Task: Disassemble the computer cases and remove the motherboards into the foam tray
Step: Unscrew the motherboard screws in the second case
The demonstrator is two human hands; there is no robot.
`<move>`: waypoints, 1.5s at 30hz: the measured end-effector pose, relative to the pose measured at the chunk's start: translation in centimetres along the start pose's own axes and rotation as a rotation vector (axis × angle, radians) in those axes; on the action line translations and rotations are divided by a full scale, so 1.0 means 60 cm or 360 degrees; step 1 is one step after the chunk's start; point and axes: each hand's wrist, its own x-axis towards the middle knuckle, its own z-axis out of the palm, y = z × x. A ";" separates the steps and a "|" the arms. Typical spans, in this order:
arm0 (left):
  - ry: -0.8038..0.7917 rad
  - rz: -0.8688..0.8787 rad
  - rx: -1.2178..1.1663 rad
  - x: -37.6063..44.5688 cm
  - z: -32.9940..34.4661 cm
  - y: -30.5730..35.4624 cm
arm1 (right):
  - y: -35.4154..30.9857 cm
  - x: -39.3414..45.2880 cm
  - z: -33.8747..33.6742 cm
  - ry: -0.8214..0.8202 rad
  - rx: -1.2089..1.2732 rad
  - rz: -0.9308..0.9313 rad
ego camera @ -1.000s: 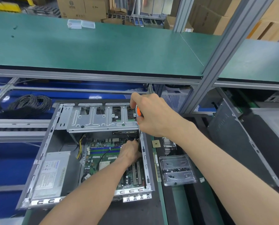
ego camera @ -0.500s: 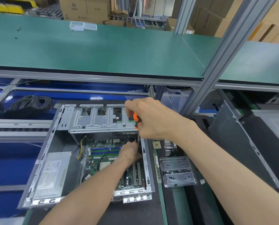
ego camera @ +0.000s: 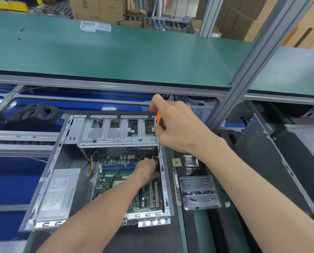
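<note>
While the open computer case (ego camera: 105,168) lies flat on the bench, the right hand (ego camera: 178,126) is held above its far right corner, fingers curled tight around the orange handle of a screwdriver (ego camera: 160,121) whose shaft runs down along the case's right wall. The left hand (ego camera: 147,170) reaches inside the case, resting on the green motherboard (ego camera: 116,172) near that same wall; its fingertips are hidden from view, so whether they pinch anything cannot be told. The motherboard sits in the case's floor, below the metal drive cage (ego camera: 116,132) at the case's far end and right of the grey power supply (ego camera: 59,194). Just right of the case lie a small processor chip (ego camera: 176,162), a heatsink (ego camera: 191,164) and a clear plastic tray (ego camera: 200,192) holding dark screws
</note>
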 end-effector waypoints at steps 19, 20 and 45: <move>-0.0112 0.0159 -0.0341 -0.005 -0.020 -0.023 | -0.027 -0.001 -0.009 0.0309 0.0009 -0.0061; -0.0162 0.0127 -0.0462 -0.014 -0.027 -0.033 | -0.029 0.001 -0.011 0.0367 0.0027 -0.0051; -0.0405 -0.0118 -0.3643 -0.174 -0.123 -0.135 | -0.084 0.027 0.007 0.0802 0.0220 0.0221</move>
